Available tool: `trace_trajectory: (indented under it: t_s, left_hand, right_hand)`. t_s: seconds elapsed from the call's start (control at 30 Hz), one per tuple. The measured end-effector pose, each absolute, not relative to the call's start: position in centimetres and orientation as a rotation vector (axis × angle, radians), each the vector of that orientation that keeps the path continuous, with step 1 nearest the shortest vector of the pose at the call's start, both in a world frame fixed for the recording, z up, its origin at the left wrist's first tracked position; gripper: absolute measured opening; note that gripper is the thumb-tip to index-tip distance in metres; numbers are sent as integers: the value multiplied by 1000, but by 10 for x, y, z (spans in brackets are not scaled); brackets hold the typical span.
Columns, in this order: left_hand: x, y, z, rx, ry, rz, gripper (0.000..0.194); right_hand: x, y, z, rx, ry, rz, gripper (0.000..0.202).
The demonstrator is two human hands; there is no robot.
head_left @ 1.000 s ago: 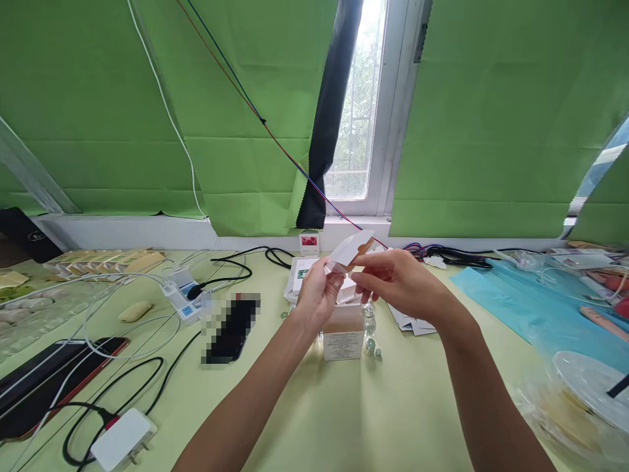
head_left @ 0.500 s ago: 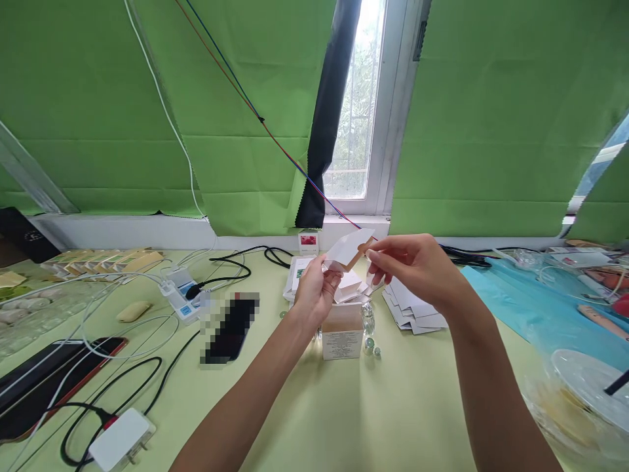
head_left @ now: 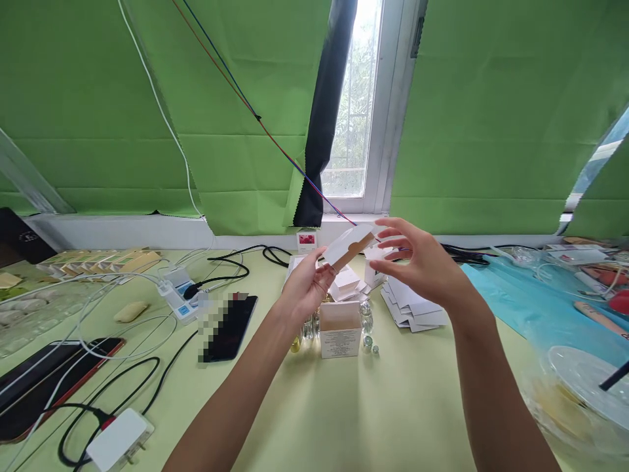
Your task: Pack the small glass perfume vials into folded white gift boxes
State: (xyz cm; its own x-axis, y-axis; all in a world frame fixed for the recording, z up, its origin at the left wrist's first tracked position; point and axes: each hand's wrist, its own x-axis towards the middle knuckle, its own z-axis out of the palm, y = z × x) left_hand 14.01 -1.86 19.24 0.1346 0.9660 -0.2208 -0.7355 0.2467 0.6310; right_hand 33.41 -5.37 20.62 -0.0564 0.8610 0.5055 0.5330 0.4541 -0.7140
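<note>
A small white cardboard box with a brown inside is held up over the middle of the table by my left hand, whose fingers wrap its lower left end. Close to the box's right end, my right hand has its thumb and fingers spread, with nothing between them. Below stands an open printed box, flanked by small glass bottles. Green marbles or caps lie to its right. Behind are white cartons, partly hidden by my hands.
Flat white cartons are stacked at right, near a blue plastic sheet. A black phone, a power strip and looping cables lie at left. A clear plastic container sits front right.
My right hand has opened and come off the box's edge. The box in my left hand has turned, showing more of its brown inside.
</note>
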Motion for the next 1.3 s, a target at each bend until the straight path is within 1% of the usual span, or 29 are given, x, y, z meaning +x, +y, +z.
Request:
trace_trajectory:
  t_s: [0.13, 0.3, 0.57, 0.7, 0.9, 1.07, 1.17, 1.23, 1.3]
  left_hand:
    - [138, -15, 190, 443, 731, 1212, 19]
    - [137, -11, 184, 438, 725, 1211, 17]
    - [139, -15, 183, 398, 768, 1252, 8]
    - [140, -18, 184, 381, 804, 1291, 7]
    - [144, -19, 187, 356, 801, 1392, 10]
    - [143, -21, 188, 328, 800, 1419, 10]
    - [143, -21, 188, 325, 749, 1452, 14]
    - [142, -21, 188, 319, 728, 1483, 18]
    - [142, -21, 187, 314, 720, 1504, 16]
  right_hand:
    - [320, -48, 198, -1119, -1847, 413, 77]
    - [305, -39, 189, -1020, -1900, 347, 87]
    - [300, -34, 184, -953, -1853, 388, 103]
    - [298, -34, 184, -921, -1821, 480, 106]
    - [295, -26, 178, -947, -1669, 678, 120]
    - [287, -25, 178, -1011, -1537, 856, 115]
    - [277, -28, 177, -1004, -1402, 938, 113]
    - [269, -28, 174, -983, -1309, 944, 114]
    - [261, -29, 170, -996, -1229, 923, 111]
